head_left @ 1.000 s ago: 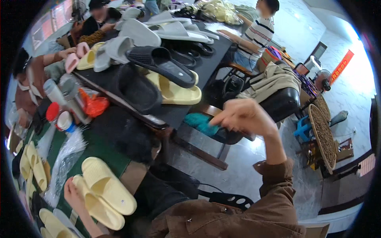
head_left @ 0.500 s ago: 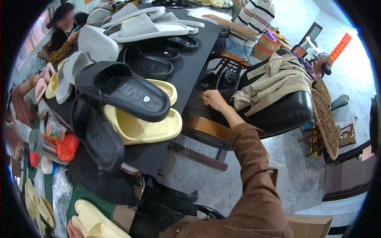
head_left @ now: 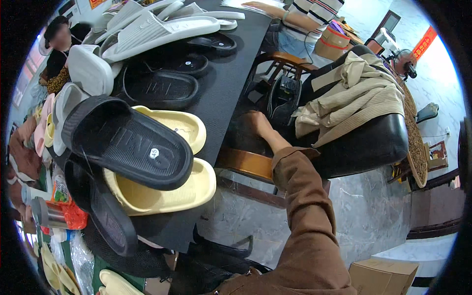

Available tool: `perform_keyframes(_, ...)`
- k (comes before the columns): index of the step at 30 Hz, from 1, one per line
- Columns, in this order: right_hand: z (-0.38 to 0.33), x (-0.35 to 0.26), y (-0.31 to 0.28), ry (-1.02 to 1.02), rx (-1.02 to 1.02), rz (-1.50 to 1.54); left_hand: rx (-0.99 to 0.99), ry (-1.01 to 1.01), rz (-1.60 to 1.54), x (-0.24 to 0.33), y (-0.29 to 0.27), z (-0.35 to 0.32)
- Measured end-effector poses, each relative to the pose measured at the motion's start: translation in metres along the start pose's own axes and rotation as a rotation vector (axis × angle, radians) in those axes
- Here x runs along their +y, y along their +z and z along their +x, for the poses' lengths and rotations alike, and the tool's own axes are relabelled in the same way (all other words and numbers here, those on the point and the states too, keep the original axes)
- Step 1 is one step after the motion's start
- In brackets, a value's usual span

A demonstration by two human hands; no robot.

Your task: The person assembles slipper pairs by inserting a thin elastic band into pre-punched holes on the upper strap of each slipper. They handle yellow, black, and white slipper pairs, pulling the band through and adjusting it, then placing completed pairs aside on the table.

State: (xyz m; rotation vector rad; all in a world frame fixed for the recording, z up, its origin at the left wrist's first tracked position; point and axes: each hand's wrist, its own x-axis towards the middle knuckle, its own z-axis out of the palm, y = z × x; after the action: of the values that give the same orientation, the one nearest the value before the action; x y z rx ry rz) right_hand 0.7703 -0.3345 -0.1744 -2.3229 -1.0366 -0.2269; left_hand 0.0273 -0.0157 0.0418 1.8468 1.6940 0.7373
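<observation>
My right hand point(head_left: 257, 124) is stretched out over the dark seat of a wooden armchair point(head_left: 246, 161). Its fingers are curled under, and anything inside them is hidden. Right beside it lies a black bag or pouch point(head_left: 284, 98). My left hand is out of sight; at the lower left edge a pale yellow slipper point(head_left: 118, 283) shows in part. Closest on the black table are a black slide slipper point(head_left: 142, 145) resting on a yellow slipper point(head_left: 196, 191), another yellow slipper point(head_left: 184, 127), and a black slipper point(head_left: 115, 223) leaning downward.
Grey slippers point(head_left: 162, 34) are heaped farther back on the table point(head_left: 223, 98). A beige knit garment point(head_left: 354, 98) drapes over a black padded chair point(head_left: 373, 142). A person in a striped shirt point(head_left: 309, 19) stands behind; others sit at left. A cardboard box point(head_left: 381, 278) lies lower right.
The view has shifted, so the slippers sit lower and farther left. My left hand, earlier on the yellow slipper, has left the picture. My right hand stays over the armchair seat.
</observation>
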Motion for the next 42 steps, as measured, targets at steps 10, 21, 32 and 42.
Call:
perform_keyframes(10, 0.004, 0.013, 0.03, 0.649, 0.144, 0.303, -0.011, 0.054, 0.079, 0.005, 0.01, 0.016)
perform_keyframes(21, -0.049, 0.201, 0.07, -0.024, -0.786, -0.268, -0.076, 0.133, 0.002, -0.008, 0.036, 0.041)
perform_keyframes(32, -0.031, -0.105, -0.154, 0.566, -0.58, 0.829, 0.002, 0.321, 0.164, -0.061, -0.025, 0.005)
perform_keyframes(42, -0.067, -0.332, -0.209, -0.545, -0.848, 1.323, -0.065, 0.053, -0.586, -0.036, -0.009, 0.005)
